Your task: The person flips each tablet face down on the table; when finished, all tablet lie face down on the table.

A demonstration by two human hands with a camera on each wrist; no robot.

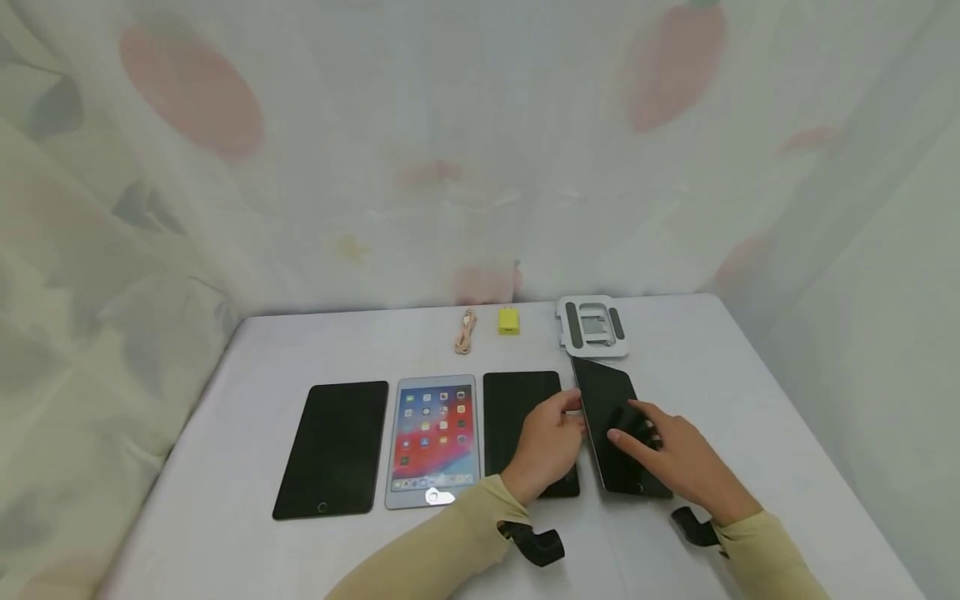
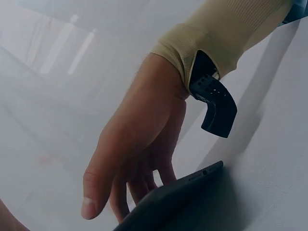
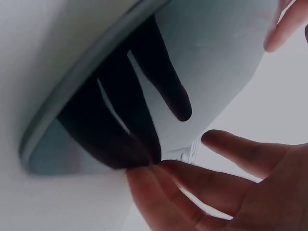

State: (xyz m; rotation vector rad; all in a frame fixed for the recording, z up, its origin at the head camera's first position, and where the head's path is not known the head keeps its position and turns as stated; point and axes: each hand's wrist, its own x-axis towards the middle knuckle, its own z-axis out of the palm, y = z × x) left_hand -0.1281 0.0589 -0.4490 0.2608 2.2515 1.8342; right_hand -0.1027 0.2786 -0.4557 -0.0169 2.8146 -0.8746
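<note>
A dark tablet (image 1: 609,392) lies at the right of a row, its left edge tilted up off the white table. My left hand (image 1: 551,442) is at that raised edge; in the left wrist view its fingers reach behind the tablet (image 2: 178,197) and the thumb (image 2: 94,183) stands apart. My right hand (image 1: 686,458) reaches over the screen from the right. Its fingertips touch the tablet (image 3: 216,62) near an edge in the right wrist view, where their dark reflection shows, while the thumb stays apart. Under my left hand lies another black tablet (image 1: 517,400), partly hidden.
Farther left are a tablet with a lit home screen (image 1: 435,433) and a black tablet (image 1: 333,450). Along the back are a coiled cable (image 1: 465,332), a yellow charger plug (image 1: 508,321) and a folded grey-white stand (image 1: 573,325), which is right behind the tilted tablet.
</note>
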